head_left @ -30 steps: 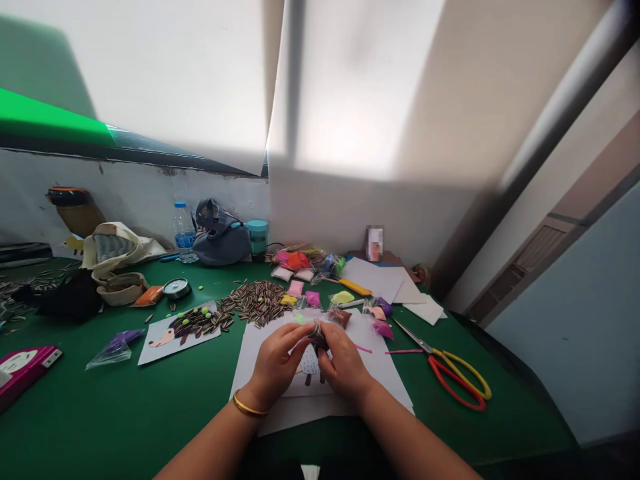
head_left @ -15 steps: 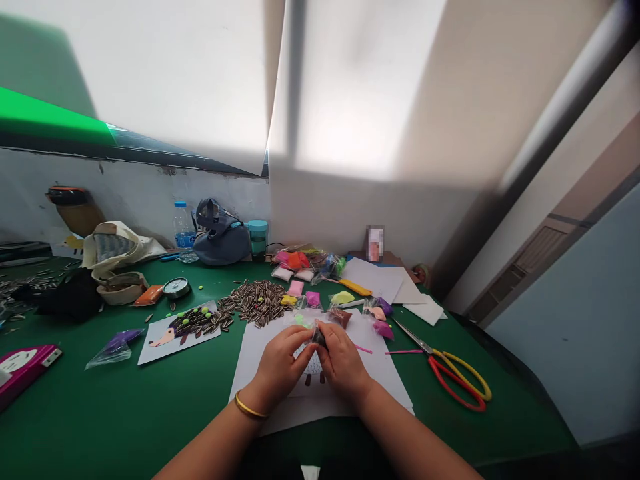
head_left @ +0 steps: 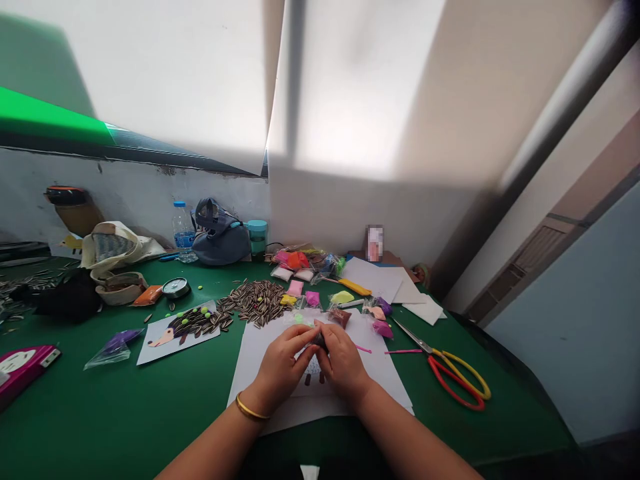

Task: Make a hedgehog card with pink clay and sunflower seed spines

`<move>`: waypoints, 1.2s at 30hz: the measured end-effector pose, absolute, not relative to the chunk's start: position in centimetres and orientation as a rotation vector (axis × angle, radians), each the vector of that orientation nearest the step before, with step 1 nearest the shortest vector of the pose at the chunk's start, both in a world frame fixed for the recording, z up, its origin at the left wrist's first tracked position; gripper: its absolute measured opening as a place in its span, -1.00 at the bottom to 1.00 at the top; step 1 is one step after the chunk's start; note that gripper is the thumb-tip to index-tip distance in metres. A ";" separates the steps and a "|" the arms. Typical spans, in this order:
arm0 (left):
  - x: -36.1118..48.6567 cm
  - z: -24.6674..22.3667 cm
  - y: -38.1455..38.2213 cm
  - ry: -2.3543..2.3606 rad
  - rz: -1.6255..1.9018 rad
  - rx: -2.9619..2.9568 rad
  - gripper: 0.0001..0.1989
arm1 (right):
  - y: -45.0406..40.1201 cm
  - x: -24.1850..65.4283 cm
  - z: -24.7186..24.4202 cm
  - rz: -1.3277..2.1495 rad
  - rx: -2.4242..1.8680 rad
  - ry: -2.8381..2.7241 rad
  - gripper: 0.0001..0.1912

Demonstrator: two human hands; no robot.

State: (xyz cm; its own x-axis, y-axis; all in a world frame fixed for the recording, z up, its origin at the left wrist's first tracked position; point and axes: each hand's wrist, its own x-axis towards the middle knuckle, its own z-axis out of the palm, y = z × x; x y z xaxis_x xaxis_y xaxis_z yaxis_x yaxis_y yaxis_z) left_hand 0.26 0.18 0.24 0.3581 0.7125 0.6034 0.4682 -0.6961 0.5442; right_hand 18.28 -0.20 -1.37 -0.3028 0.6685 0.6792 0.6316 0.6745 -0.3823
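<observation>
Dark packet (head_left: 319, 341), green tabletop (head_left: 100, 413), black-and-white striped sunflower seeds (head_left: 255, 303), red-and-yellow scissor handles (head_left: 440, 381), gold bangle (head_left: 247, 412)

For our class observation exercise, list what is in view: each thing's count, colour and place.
sunflower seeds: many, black-and-white, heaped mid-table
hedgehog picture: one, brown and purple, left of seeds
scissors: one pair, red-and-yellow handles, right
coloured packets: several, mixed colours, behind the paper
water bottle: one, clear, by wall
paper sheets: several, white, under hands
table: one, green, beneath all
dark packet: one, dark, pinched between both hands
left hand: one, gold bangle, on packet
right hand: one, bare, on packet
</observation>
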 end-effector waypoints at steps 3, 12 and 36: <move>0.5 0.4 0.1 0.997 1.244 2.344 -0.65 | -0.3 18.2 -1.3 0.069 -0.993 -2.009 -0.55; -0.1 0.3 0.0 1.073 1.385 2.325 -0.74 | -0.5 18.1 -1.0 0.092 -0.992 -2.018 -0.52; -2.2 0.2 2.8 1.281 1.563 1.979 -0.78 | 5.0 23.9 -0.8 -0.378 -1.710 -1.962 -0.73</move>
